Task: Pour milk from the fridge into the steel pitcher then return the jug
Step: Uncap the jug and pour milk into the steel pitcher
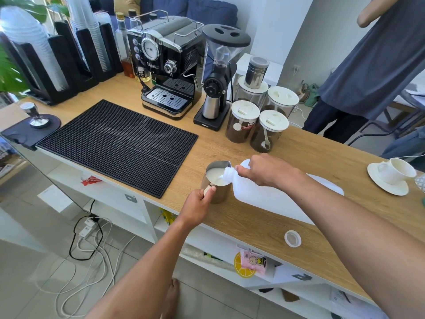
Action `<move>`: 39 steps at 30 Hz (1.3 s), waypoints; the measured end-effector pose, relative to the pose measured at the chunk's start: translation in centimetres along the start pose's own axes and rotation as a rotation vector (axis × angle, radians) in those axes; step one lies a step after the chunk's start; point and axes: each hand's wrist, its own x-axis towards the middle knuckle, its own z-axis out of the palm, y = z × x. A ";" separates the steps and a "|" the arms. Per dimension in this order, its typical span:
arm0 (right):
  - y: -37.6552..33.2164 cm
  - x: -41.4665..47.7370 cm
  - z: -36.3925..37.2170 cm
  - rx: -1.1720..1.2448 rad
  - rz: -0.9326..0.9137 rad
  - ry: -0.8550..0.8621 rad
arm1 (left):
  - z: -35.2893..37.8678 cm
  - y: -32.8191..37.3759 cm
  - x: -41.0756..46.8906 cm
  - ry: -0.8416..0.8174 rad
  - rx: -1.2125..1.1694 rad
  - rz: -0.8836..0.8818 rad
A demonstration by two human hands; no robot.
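Note:
A steel pitcher [217,194] stands on the wooden counter [264,224] near its front edge, partly filled with milk. My left hand [197,207] grips its handle. A white plastic milk jug [264,196] is tipped left, its open neck over the pitcher's rim, and milk runs from it into the pitcher. My right hand [264,170] holds the jug near its neck. The jug's white cap [292,238] lies upturned on the counter to the right of my arms. The fridge is out of view.
A black rubber mat [115,143] lies left of the pitcher. Behind stand an espresso machine [165,65], a grinder [218,84] and several lidded jars [243,120]. A white cup on a saucer [391,176] sits at right. A person [372,65] stands beyond the counter.

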 end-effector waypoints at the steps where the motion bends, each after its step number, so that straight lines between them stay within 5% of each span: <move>1: 0.0 0.0 0.0 0.001 0.001 -0.001 | 0.0 0.0 0.0 -0.001 -0.001 -0.001; 39: -0.1 0.6 -0.1 -0.029 -0.008 -0.011 | -0.1 0.1 0.0 -0.013 0.002 -0.015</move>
